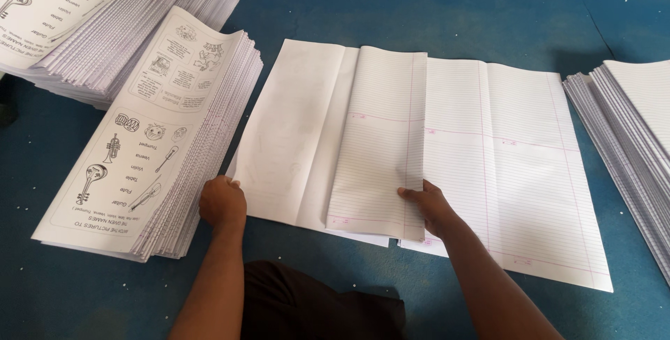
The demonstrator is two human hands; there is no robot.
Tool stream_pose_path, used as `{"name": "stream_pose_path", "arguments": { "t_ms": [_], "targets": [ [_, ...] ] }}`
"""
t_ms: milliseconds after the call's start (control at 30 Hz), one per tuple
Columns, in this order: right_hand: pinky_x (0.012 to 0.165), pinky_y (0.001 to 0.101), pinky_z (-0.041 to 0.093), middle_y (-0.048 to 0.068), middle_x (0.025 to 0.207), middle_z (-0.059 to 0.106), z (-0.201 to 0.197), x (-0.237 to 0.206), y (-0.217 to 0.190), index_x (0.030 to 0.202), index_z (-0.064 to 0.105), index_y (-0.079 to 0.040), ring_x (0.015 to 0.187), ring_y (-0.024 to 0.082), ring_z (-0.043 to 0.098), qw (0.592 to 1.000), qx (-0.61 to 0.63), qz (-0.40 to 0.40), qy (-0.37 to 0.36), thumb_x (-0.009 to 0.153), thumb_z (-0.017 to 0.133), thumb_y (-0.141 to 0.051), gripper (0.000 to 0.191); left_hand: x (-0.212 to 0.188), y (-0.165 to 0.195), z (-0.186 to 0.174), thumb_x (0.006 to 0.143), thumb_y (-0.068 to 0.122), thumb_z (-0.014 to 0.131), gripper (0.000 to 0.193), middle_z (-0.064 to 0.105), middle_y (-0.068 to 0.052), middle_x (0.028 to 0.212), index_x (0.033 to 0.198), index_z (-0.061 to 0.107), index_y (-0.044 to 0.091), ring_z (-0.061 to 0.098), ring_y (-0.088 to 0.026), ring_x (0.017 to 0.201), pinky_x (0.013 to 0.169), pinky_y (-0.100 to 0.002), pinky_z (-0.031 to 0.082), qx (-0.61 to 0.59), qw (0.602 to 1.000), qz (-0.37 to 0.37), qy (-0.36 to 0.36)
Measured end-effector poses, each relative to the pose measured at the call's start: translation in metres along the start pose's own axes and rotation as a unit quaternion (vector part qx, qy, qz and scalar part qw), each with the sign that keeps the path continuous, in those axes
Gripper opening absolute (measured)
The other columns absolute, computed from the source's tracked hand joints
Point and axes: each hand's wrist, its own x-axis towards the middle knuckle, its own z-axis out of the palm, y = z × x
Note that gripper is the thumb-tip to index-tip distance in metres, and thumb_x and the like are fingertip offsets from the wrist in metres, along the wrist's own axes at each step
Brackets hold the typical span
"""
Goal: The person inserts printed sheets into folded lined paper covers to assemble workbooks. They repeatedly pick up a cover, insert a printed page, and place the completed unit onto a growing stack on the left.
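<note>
R hand pinches near edge of folded ruled sheet — long axis runs away from body; L hand curled shut at blank sheet's corner, hold unclear.

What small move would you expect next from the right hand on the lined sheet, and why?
Probably the right hand carries the folded lined sheet further left and presses it flat. The sheet is only partly turned over onto the blank sheet, its lower edge pinched in the fingers, while the left hand rests at the blank sheet's lower left corner beside the printed stack.
</note>
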Motion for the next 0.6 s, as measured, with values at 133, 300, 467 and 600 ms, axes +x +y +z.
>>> {"name": "stream_pose_path", "arguments": {
  "t_ms": [133,300,467,600],
  "targets": [
    [0.101,0.0461,0.058,0.032,0.127,0.062,-0.001,0.002,0.002,0.143,0.039,0.006,0.117,0.038,0.067,1.000,0.002,-0.004,-0.004,0.089,0.067,-0.017,0.065,-0.001,0.006,-0.003,0.093,0.025,0.072,0.021,0.074,-0.013,0.100,0.095,0.077,0.005,0.072,-0.034,0.093,0.079,-0.047,0.057,-0.025,0.999,0.005,-0.022],
    [0.102,0.0461,0.057,0.031,0.127,0.062,-0.001,0.002,0.002,0.144,0.040,0.006,0.118,0.038,0.066,1.000,0.000,0.002,0.001,0.088,0.068,-0.017,0.066,-0.003,0.012,-0.008,0.090,0.026,0.077,0.023,0.074,-0.013,0.085,0.083,0.072,0.005,0.073,-0.032,0.083,0.078,-0.045,0.057,-0.065,0.997,0.017,-0.040],
    [0.103,0.0471,0.056,0.031,0.128,0.061,-0.002,0.000,0.002,0.144,0.038,0.005,0.118,0.038,0.066,1.000,0.000,0.003,-0.002,0.089,0.068,-0.017,0.067,-0.007,0.016,-0.013,0.087,0.026,0.080,0.026,0.073,-0.013,0.087,0.087,0.062,0.006,0.073,-0.031,0.084,0.076,-0.045,0.057,-0.085,0.995,0.010,-0.053],
    [0.103,0.0467,0.056,0.031,0.128,0.062,-0.002,-0.001,0.002,0.144,0.040,0.005,0.119,0.038,0.065,1.000,-0.006,0.002,-0.002,0.089,0.068,-0.018,0.066,-0.008,0.021,-0.015,0.085,0.021,0.081,0.039,0.071,-0.017,0.092,0.106,0.050,0.009,0.072,-0.034,0.088,0.077,-0.046,0.056,-0.090,0.995,0.032,-0.028]
  ]
}}
